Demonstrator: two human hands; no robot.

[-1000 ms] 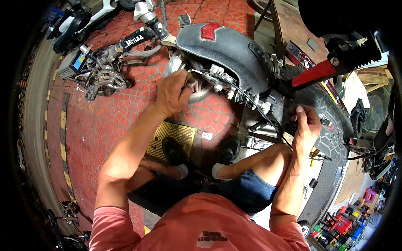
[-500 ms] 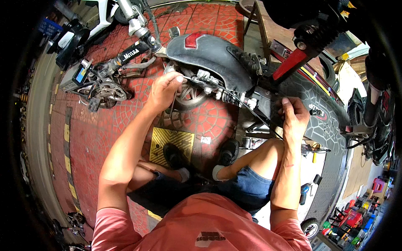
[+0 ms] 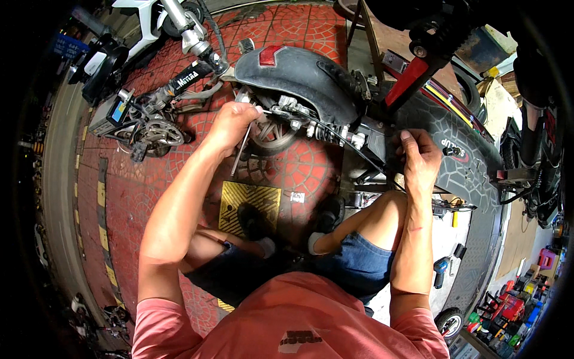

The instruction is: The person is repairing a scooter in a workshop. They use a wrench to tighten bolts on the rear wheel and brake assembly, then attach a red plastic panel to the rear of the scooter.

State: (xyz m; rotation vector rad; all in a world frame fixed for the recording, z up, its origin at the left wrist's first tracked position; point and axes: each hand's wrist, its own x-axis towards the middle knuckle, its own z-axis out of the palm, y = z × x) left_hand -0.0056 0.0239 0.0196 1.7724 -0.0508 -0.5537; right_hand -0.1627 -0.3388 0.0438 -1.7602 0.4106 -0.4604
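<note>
Left hand (image 3: 230,127) clamped on slim metal rod (image 3: 241,149) at black mudguard's (image 3: 299,75) eight o'clock; right hand (image 3: 421,155) at four, grip unclear

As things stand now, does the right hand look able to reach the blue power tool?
Probably yes: the blue power tool lies beside the right forearm, and nothing visible covers it, though the right hand would need to draw back.

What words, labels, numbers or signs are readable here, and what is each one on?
I won't copy wording, but lettering shows here:
Black frame tube: white letters, readable.
Dark patterned surface, right: pale letters, partly readable.
Pink shirt: dark print, too blurred.
Blue panel, upper left: marks too small.
Blue-and-yellow label: too small.
</note>
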